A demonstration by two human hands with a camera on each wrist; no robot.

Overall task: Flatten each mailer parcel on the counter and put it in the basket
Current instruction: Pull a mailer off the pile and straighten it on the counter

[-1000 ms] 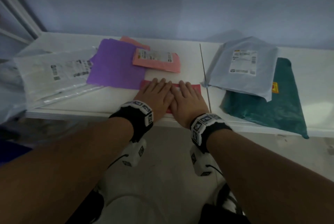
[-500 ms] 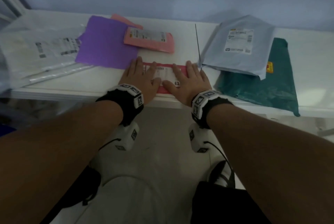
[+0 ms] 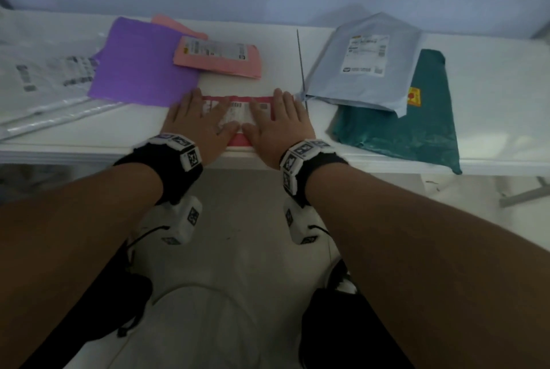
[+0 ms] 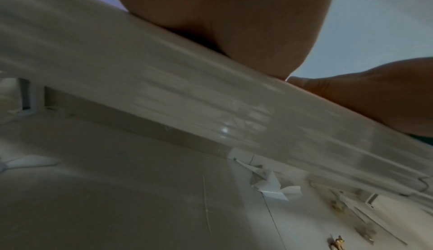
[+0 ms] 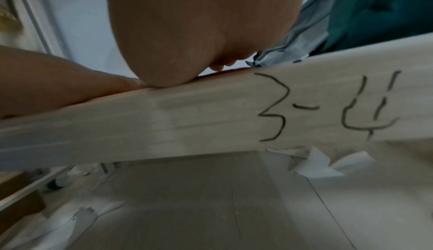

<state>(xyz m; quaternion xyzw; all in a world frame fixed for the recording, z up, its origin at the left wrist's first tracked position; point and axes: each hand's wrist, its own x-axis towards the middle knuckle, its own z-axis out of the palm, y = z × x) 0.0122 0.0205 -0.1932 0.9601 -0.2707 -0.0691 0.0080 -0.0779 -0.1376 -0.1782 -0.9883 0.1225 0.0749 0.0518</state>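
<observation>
A small red mailer (image 3: 238, 106) with a white label lies at the front edge of the white counter (image 3: 74, 130). My left hand (image 3: 198, 117) lies flat on its left end and my right hand (image 3: 278, 118) flat on its right end, fingers straight, both pressing down. The label shows between the two hands. In the wrist views only the heels of the left hand (image 4: 234, 22) and the right hand (image 5: 187, 31) show above the counter edge. No basket is in view.
A purple mailer (image 3: 140, 62) and a pink mailer (image 3: 220, 57) lie behind the hands. Clear plastic mailers (image 3: 44, 77) are at the left. A grey mailer (image 3: 363, 62) rests on a teal mailer (image 3: 416, 124) at the right. The counter edge (image 5: 304, 109) bears the marking 3-4.
Both hands started side by side on the middle of the red mailer and have slid apart toward its ends, uncovering the label.
</observation>
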